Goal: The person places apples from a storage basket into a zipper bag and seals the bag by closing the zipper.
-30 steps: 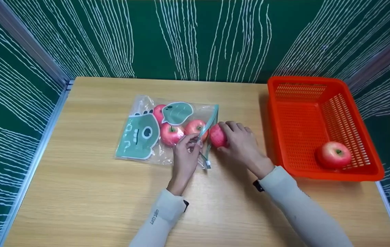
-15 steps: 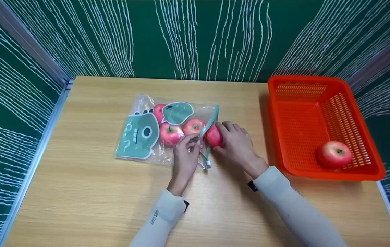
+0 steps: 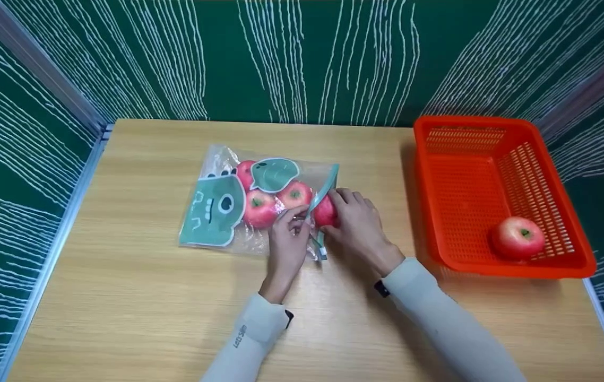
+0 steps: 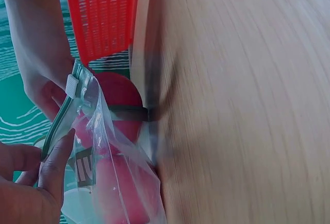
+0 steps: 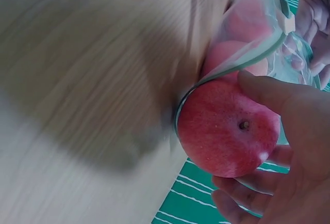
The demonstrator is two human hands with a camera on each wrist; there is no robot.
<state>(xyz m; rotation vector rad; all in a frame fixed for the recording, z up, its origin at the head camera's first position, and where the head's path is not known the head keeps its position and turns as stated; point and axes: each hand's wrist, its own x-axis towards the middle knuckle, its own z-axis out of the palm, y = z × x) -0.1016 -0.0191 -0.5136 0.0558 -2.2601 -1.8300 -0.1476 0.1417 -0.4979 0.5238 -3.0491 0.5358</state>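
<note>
A clear zip bag (image 3: 212, 212) with a green cartoon print lies flat on the table, its mouth facing right. Inside it show several red apples, among them a front apple (image 3: 259, 208) and one near the mouth (image 3: 294, 194). My left hand (image 3: 287, 245) pinches the upper edge of the bag's mouth between thumb and fingers, lifting it. My right hand (image 3: 361, 225) grips another apple (image 5: 227, 131) from the right, thumb on one side and fingers on the other. That apple is partly inside the mouth, with the green lower edge passing under it. The white zip slider (image 4: 72, 86) sits at the mouth's near end.
An orange-red plastic basket (image 3: 509, 269) stands at the table's right side, with one apple (image 3: 518, 237) in its near right corner. Green panels (image 3: 312, 63) with white wavy lines enclose the table (image 3: 137, 297) at the back and sides.
My right hand has moved left, carrying its apple into the bag's mouth. The apples inside have shifted slightly left. My left hand keeps its pinch in the same place.
</note>
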